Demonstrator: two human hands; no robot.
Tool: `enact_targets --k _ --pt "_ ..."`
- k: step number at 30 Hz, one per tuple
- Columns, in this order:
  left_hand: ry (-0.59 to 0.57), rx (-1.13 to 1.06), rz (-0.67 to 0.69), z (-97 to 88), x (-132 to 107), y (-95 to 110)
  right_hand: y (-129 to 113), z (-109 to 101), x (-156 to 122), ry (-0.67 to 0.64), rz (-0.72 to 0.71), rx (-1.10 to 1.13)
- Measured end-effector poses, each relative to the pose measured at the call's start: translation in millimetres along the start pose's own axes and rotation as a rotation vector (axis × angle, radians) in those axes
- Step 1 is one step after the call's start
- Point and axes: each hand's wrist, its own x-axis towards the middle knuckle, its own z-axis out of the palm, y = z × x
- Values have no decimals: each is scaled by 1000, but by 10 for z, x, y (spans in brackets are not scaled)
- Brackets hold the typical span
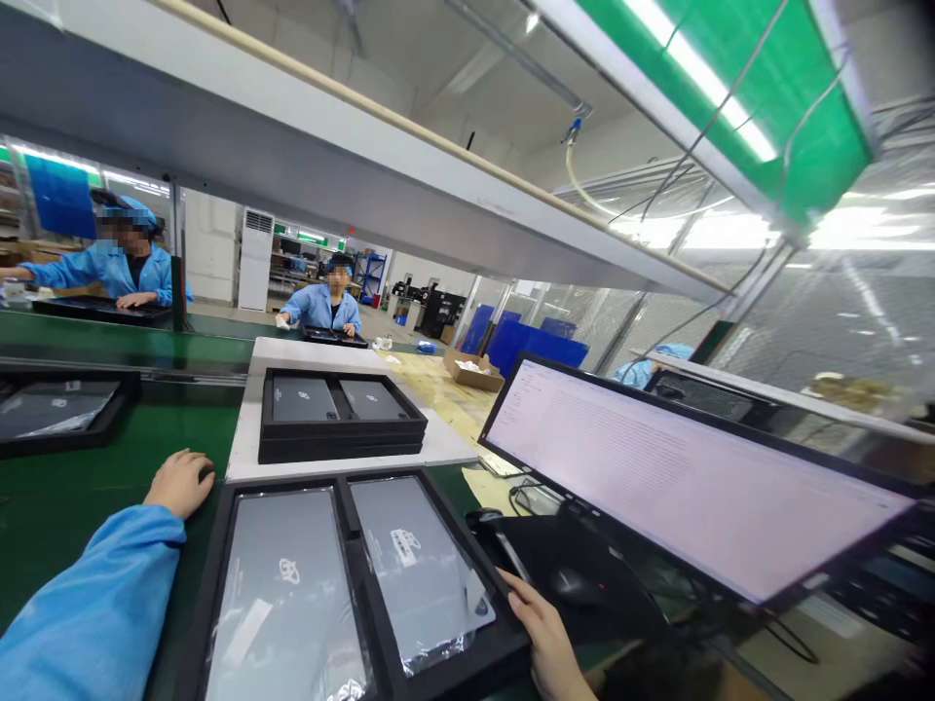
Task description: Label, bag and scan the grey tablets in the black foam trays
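Note:
A black foam tray [349, 555] lies right in front of me, holding two grey, film-wrapped tablets in side-by-side slots. The left tablet [284, 613] bears a white strip; a barcode label is on the right tablet [424, 584]. My right hand [544, 633] grips the tray's right edge, thumb on the near side and part of the fingers hidden. Beside the tray's far left corner, my left hand [181, 483] rests on the green surface with its fingers loosely bent and nothing visible in them. Beyond stands a stack of similar trays [340, 450] with tablets in the top one.
A monitor [679, 467] stands at the right, with a mouse [574, 584] on a black pad before it. Another tray [117, 404] sits on the green belt [171, 414] at left. Overhead runs a shelf [365, 195]. Two co-workers in blue work across the line.

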Motion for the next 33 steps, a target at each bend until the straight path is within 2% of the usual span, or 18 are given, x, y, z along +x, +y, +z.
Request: enact_targets --k 4,9,15,19,23,29,31,33 --pt "75 -7 9 -18 28 -4 38 -3 28 -36 -12 -8" --pt "164 -24 -2 -83 -35 21 46 44 34 -8 -28 -8" --pt "201 -73 -49 -97 -202 222 93 85 73 -14 -54 16" --pt "150 -107 -115 -145 -215 399 127 85 104 -34 -74 11" --pt "41 -118 -193 -220 -290 482 191 50 91 -45 -68 -14" --pt "-178 -137 -138 -327 -385 402 196 59 16 -2 -41 -20" --pt "-186 -126 -111 -416 -370 336 143 73 -7 -14 -34 -19" --pt "-144 -94 -118 -500 -322 227 96 87 -21 -24 -25 -22"
